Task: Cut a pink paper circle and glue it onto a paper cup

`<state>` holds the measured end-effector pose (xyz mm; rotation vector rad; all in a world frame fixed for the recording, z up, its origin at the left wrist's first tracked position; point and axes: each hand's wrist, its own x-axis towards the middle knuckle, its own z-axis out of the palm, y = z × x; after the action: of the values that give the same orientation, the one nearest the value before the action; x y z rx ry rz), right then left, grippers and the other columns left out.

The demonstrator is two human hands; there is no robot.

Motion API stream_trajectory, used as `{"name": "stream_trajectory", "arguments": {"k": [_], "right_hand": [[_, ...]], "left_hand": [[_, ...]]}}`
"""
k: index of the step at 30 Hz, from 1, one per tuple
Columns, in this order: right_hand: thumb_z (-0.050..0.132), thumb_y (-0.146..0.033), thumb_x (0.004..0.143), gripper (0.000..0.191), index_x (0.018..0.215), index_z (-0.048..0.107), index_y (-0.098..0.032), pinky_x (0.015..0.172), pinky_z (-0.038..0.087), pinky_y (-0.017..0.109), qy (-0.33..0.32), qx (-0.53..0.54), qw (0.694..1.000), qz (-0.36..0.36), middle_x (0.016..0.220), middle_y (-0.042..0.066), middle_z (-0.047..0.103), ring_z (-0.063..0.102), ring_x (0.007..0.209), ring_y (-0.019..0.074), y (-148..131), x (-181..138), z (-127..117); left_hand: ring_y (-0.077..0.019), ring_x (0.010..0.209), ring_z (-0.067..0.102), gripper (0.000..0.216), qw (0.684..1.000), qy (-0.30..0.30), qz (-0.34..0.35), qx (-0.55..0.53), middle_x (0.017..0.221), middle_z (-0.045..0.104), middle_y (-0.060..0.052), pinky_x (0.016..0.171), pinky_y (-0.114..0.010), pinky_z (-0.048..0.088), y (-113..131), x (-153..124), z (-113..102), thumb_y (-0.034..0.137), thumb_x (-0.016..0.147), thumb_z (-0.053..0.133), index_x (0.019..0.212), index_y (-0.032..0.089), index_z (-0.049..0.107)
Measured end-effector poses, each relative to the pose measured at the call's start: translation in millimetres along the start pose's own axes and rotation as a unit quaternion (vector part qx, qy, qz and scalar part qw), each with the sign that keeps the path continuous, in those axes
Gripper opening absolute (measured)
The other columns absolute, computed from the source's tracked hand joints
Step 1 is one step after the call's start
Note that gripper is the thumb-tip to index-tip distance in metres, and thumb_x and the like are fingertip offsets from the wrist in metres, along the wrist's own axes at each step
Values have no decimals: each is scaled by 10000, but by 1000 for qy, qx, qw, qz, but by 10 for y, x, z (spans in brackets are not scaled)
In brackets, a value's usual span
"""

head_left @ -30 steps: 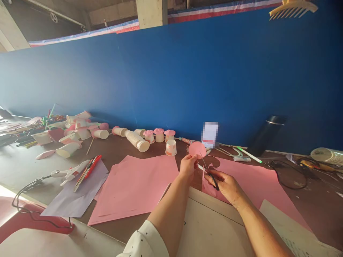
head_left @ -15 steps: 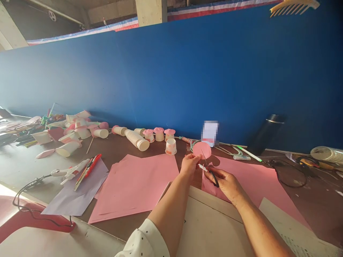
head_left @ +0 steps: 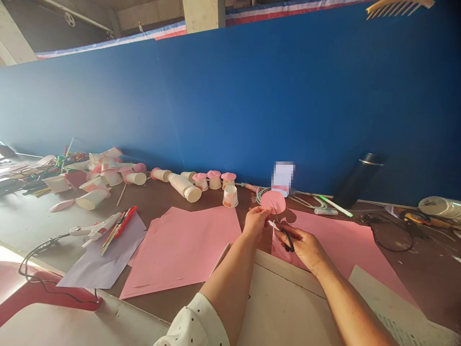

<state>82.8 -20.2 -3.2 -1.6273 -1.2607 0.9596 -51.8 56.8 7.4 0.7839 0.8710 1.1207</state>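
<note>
My left hand [head_left: 256,221] pinches the lower edge of a round pink paper disc [head_left: 271,200], held up above the table. In my right hand [head_left: 299,244] is a pair of scissors [head_left: 285,236] with dark handles, its blades pointing up and left across the disc. Something small and white lies close to my left fingertips; I cannot tell what it is. Under my right hand spreads a large pink sheet [head_left: 334,240] with a curved piece cut from its upper left edge. More pink sheets [head_left: 183,250] are stacked left of my left forearm.
Paper cups with pink tops [head_left: 214,180] and a plain paper cup [head_left: 230,196] stand behind the sheets, beside a stack of cups [head_left: 184,187]. At left lie a box cutter [head_left: 118,229] and a glue gun [head_left: 94,229]. A dark bottle [head_left: 360,180] stands at the blue wall [head_left: 252,105].
Hardly anything differs. Both hands, the disc and the scissors keep nearly the same place, and the whole view has shifted very slightly.
</note>
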Motion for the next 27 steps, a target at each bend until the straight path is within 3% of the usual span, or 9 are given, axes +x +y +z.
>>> {"name": "stream_trajectory", "arguments": {"k": [15,27], "right_hand": [[780,-474,654,428,1008,766,-232,716,535,265,-7,75,997,9,726,-3,707,644,707,174,-12,0,66],[737,-508,687,413,988,755,-226,672,518,266,-6,54,999,4,769,15,734,672,688,186,5,-3,124]], "left_hand": [[-53,527,461,334,998,1,-12,-59,572,524,30,497,-180,319,-20,14,16,339,552,820,654,147,567],[-57,532,507,282,998,22,-14,-66,574,565,9,507,-168,367,-50,40,55,280,597,803,633,146,558]]}}
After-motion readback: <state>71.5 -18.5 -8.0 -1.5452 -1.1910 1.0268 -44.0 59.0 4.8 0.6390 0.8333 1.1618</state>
